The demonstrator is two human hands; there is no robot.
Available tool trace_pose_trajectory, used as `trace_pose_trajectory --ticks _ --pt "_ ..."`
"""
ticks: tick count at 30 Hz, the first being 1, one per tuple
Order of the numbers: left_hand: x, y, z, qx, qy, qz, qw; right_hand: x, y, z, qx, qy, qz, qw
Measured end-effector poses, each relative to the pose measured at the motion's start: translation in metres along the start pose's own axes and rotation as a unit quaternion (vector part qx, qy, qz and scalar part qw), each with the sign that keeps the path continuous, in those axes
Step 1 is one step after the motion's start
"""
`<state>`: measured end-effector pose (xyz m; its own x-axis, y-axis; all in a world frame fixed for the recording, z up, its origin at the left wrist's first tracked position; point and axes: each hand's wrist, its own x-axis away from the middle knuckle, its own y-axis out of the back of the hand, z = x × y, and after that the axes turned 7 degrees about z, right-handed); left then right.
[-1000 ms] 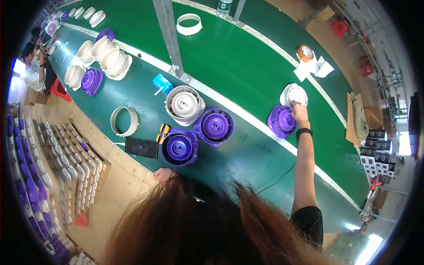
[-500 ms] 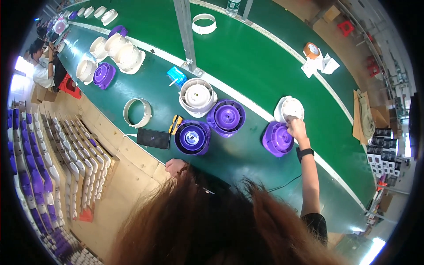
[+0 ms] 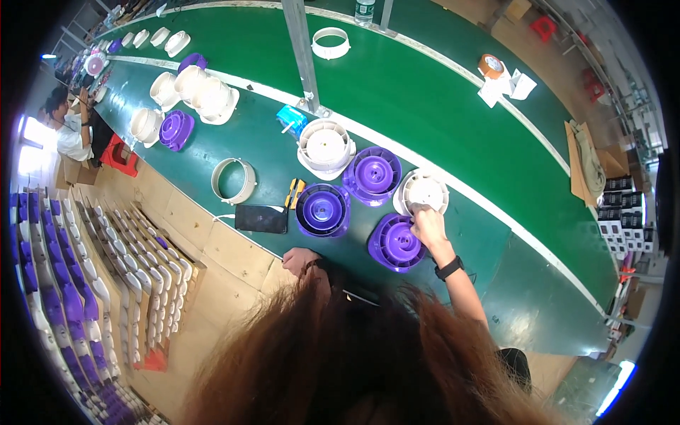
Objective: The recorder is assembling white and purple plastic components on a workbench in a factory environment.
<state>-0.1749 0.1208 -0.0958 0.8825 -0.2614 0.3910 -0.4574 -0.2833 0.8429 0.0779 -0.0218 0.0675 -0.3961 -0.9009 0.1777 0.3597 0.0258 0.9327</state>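
Note:
My right hand (image 3: 429, 228) is closed at the near rim of a white round fan housing (image 3: 425, 190). A purple fan housing (image 3: 400, 242) sits against it, just under my wrist; whether my fingers grip this one too is hidden. To the left stand another purple housing (image 3: 372, 176), a deeper purple housing (image 3: 322, 210) and a white ribbed housing (image 3: 325, 146), close together. At the table's near edge my left hand (image 3: 300, 260) rests with its fingers curled in, nothing visible in it.
A black phone (image 3: 261, 219), a yellow-black cutter (image 3: 295, 193) and a white ring (image 3: 234, 181) lie left of the housings. Behind them are a blue packet (image 3: 291, 121) and a metal post (image 3: 302, 60). More housings (image 3: 214, 99) stand far left. Tape (image 3: 490, 66) lies across the belt.
My right hand has drawn the white housing and the purple one left and nearer, up beside the other housings. My left hand stays at the table edge. The whole view has shifted slightly.

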Motion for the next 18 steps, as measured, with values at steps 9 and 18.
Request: trace_pose_trajectory --ticks 9,18 --pt "-0.038 -0.005 0.006 0.072 -0.005 0.002 0.997 0.004 -0.015 0.043 -0.006 0.01 -0.009 1.0" --pt "-0.034 0.044 0.046 0.172 -0.062 0.13 0.974 -0.029 0.128 -0.001 0.132 0.021 -0.076 0.988"
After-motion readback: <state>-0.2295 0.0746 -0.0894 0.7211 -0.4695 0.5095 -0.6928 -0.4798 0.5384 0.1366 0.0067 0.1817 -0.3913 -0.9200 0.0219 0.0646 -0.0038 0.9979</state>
